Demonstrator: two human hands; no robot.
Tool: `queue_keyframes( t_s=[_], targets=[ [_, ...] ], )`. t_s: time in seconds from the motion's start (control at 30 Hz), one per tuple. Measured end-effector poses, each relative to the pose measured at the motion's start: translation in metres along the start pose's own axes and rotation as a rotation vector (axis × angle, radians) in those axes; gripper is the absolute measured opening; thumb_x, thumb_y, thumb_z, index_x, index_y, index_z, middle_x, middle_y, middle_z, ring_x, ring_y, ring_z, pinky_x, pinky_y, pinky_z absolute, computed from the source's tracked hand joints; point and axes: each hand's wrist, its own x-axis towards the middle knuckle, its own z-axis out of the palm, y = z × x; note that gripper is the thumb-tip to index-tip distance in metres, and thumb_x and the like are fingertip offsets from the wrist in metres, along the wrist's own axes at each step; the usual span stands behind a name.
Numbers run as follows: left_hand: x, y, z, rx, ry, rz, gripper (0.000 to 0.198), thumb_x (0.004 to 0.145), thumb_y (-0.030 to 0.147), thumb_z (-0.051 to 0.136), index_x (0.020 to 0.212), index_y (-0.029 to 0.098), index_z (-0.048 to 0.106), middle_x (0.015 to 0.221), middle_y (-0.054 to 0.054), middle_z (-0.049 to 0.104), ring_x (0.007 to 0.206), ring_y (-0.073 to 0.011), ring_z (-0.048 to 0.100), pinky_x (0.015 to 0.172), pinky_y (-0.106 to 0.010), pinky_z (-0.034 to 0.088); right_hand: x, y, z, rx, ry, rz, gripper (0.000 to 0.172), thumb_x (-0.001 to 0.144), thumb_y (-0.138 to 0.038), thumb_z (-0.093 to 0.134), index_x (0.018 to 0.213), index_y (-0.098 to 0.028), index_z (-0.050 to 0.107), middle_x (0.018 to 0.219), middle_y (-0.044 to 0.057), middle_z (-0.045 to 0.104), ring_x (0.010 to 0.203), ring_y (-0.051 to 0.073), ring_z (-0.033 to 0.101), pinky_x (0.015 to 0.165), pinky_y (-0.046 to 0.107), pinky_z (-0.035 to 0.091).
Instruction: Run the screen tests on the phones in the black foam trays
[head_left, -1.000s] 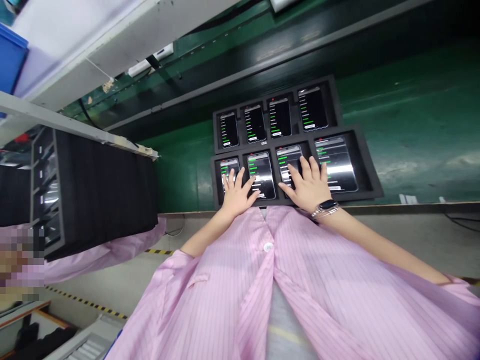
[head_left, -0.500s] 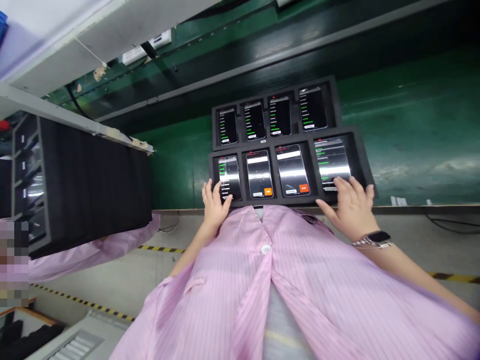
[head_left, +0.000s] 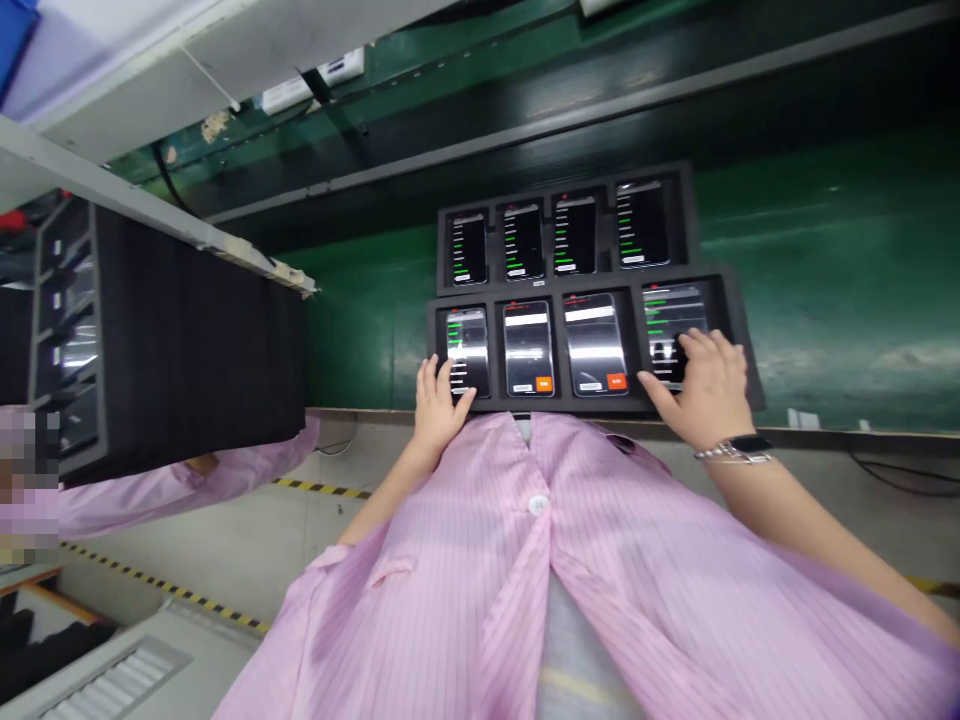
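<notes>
Your left hand (head_left: 441,408) palm down, fingers (head_left: 430,378) slightly parted, pointing forward, thumb (head_left: 463,405) angled inward. Your right hand (head_left: 705,390) palm down, fingers lightly bent, thumb spread toward left. Your left forearm (head_left: 390,487) and right forearm (head_left: 817,525) bare, slanting inward.

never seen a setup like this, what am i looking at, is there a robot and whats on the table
There's no robot: these are a person's own bare hands, seen from a camera worn on their head, looking forward and down. On the green worktop lie two dark trays, a near tray and a far tray, each with four phones. The left hand is at the near tray's leftmost phone; the right hand is over its rightmost phone, though touching is hard to confirm. Neither hand appears to grip anything. Off to the left is a dark stack.
</notes>
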Motion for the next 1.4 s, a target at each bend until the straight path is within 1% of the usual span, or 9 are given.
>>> queue_keyframes(
  t_s=[0.1, 0.3, 0.43, 0.57, 0.8, 0.97, 1.13, 1.2, 1.4],
  targets=[
    [0.001, 0.001, -0.001, 0.009, -0.019, -0.003, 0.067, 0.106, 0.059, 0.051, 0.157, 0.017, 0.041, 0.165, -0.022, 0.038, 0.161, -0.0387, 0.024, 0.13, -0.063, 0.029, -0.001, -0.005, 0.001, -0.039, 0.013, 0.04, 0.082, 0.095, -0.063, 0.04, 0.147, -0.001, 0.051, 0.155, 0.031, 0.049, 0.153, 0.045, 0.034, 0.127, 0.068, 0.024],
    [0.003, 0.003, -0.007, 0.022, -0.059, -0.032, 0.065, 0.105, 0.059, 0.055, 0.156, 0.02, 0.045, 0.167, -0.019, 0.037, 0.16, -0.0372, 0.027, 0.131, -0.061, 0.029, -0.006, -0.015, -0.001, -0.041, 0.055, 0.155, 0.069, 0.093, -0.037, 0.042, 0.156, -0.008, 0.043, 0.16, 0.029, 0.044, 0.157, 0.043, 0.027, 0.123, 0.077, 0.017],
    [0.009, 0.006, -0.014, 0.053, -0.12, -0.055, 0.054, 0.104, 0.056, 0.058, 0.148, 0.024, 0.057, 0.169, -0.016, 0.035, 0.16, -0.0396, 0.027, 0.129, -0.062, 0.031, -0.01, -0.012, 0.002, -0.05, 0.053, 0.175, 0.076, 0.095, -0.049, 0.042, 0.154, -0.001, 0.044, 0.154, 0.034, 0.049, 0.154, 0.048, 0.031, 0.122, 0.078, 0.02],
    [0.024, 0.005, -0.016, 0.081, -0.13, -0.104, 0.055, 0.103, 0.054, 0.06, 0.151, 0.026, 0.057, 0.171, -0.016, 0.032, 0.159, -0.0439, 0.027, 0.126, -0.066, 0.034, -0.008, -0.009, 0.003, -0.064, 0.036, 0.174, 0.083, 0.096, -0.065, 0.038, 0.152, -0.005, 0.049, 0.153, 0.034, 0.051, 0.151, 0.051, 0.034, 0.12, 0.078, 0.023],
    [0.034, 0.004, -0.013, 0.049, -0.107, -0.09, 0.062, 0.104, 0.054, 0.059, 0.155, 0.021, 0.049, 0.172, -0.021, 0.029, 0.157, -0.0403, 0.035, 0.126, -0.06, 0.037, -0.002, -0.007, -0.003, -0.07, -0.01, 0.215, 0.081, 0.093, -0.069, 0.042, 0.149, -0.012, 0.058, 0.151, 0.03, 0.053, 0.147, 0.05, 0.036, 0.118, 0.075, 0.026],
    [0.041, 0.007, -0.015, 0.048, -0.136, -0.128, 0.066, 0.104, 0.054, 0.059, 0.156, 0.017, 0.043, 0.169, -0.023, 0.031, 0.152, -0.0374, 0.044, 0.122, -0.054, 0.045, -0.001, -0.003, 0.008, -0.063, 0.067, 0.22, 0.083, 0.092, -0.071, 0.035, 0.151, -0.016, 0.058, 0.151, 0.027, 0.053, 0.146, 0.049, 0.036, 0.114, 0.077, 0.026],
    [0.051, 0.009, -0.017, 0.059, -0.134, -0.158, 0.065, 0.103, 0.053, 0.061, 0.155, 0.019, 0.045, 0.162, -0.022, 0.038, 0.144, -0.0379, 0.052, 0.118, -0.054, 0.048, -0.001, -0.009, 0.013, -0.056, 0.122, 0.222, 0.092, 0.093, -0.074, 0.034, 0.16, -0.012, 0.046, 0.149, 0.031, 0.053, 0.145, 0.051, 0.038, 0.113, 0.078, 0.027],
    [0.05, 0.011, -0.017, 0.08, -0.13, -0.155, 0.065, 0.102, 0.052, 0.063, 0.156, 0.019, 0.047, 0.163, -0.023, 0.036, 0.144, -0.0392, 0.052, 0.118, -0.055, 0.047, -0.001, -0.011, 0.011, -0.055, 0.124, 0.212, 0.093, 0.093, -0.074, 0.037, 0.161, -0.011, 0.043, 0.148, 0.031, 0.054, 0.144, 0.051, 0.039, 0.113, 0.078, 0.028],
    [0.042, 0.014, -0.012, 0.172, -0.098, -0.145, 0.056, 0.102, 0.055, 0.059, 0.148, 0.023, 0.058, 0.162, -0.022, 0.041, 0.15, -0.0417, 0.044, 0.125, -0.07, 0.031, -0.003, -0.005, 0.008, -0.07, 0.074, 0.194, 0.071, 0.098, -0.071, 0.039, 0.137, -0.019, 0.07, 0.148, 0.03, 0.053, 0.142, 0.054, 0.038, 0.111, 0.078, 0.027]
  ],
)
